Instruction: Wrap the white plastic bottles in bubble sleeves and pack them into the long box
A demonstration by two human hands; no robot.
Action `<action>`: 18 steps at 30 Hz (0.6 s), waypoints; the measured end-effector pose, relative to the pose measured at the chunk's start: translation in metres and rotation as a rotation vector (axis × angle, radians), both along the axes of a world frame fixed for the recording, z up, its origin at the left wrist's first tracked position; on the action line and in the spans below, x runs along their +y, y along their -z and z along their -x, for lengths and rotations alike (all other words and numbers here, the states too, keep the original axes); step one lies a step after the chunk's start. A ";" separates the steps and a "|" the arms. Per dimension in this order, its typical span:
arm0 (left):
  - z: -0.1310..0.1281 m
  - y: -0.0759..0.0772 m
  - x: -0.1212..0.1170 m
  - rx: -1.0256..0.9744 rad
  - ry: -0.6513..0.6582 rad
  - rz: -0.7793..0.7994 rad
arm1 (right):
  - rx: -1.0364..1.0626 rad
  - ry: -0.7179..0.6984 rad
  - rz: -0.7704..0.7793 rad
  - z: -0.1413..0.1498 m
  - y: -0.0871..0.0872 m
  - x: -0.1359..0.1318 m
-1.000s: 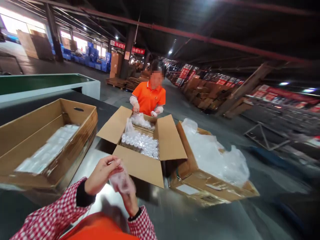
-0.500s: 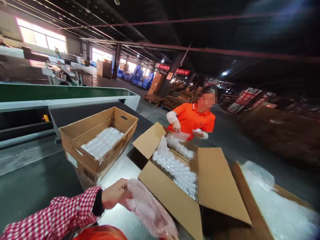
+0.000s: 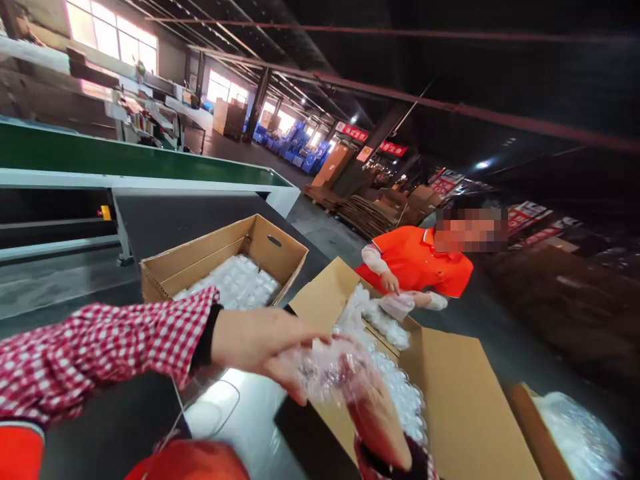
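My left hand [image 3: 265, 347] reaches in from the left, its fingers closed on a crumpled clear plastic bag [image 3: 330, 370]. Rising from below, my right hand [image 3: 377, 417] grips the same bag, partly blurred behind the plastic. Both hands hover at the near flap of an open cardboard box [image 3: 450, 393] packed with several small clear lidded containers [image 3: 400, 393].
A second open carton [image 3: 225, 263] of wrapped clear items stands to the left. A person in an orange shirt [image 3: 417, 260] handles plastic at the box's far side. A green conveyor [image 3: 100, 160] runs at the left. A carton with plastic liner [image 3: 580, 433] is at the right.
The view has swung left and down. My left hand moved up and right over the box flap, and the bag went from stretched out to bunched between both hands.
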State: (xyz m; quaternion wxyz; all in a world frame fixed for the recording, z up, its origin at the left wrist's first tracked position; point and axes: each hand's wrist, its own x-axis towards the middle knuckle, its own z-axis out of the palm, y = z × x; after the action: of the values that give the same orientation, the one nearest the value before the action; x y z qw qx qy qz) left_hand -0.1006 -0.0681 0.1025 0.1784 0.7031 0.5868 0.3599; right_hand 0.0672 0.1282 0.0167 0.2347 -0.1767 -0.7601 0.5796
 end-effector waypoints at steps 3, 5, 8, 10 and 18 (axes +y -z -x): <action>0.030 -0.009 0.017 0.082 -0.151 0.213 | -0.082 -0.074 0.040 0.054 -0.018 -0.012; 0.041 0.004 0.033 0.177 -0.222 0.292 | -0.181 -0.086 0.068 0.087 -0.020 -0.018; 0.051 0.042 0.055 0.404 -0.404 0.310 | -0.296 -0.047 0.139 0.129 -0.011 -0.019; 0.062 0.068 0.066 0.505 -0.493 0.274 | -0.353 0.001 0.172 0.151 -0.003 -0.014; 0.153 0.154 0.070 -0.012 -0.503 0.581 | -0.293 0.037 0.305 0.121 -0.011 -0.001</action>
State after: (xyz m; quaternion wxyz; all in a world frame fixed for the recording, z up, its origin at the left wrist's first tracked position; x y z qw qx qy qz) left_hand -0.2540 0.0017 -0.0520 0.2797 0.4551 0.8176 0.2151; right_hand -0.0539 0.1275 0.0273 0.1030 -0.3066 -0.6861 0.6516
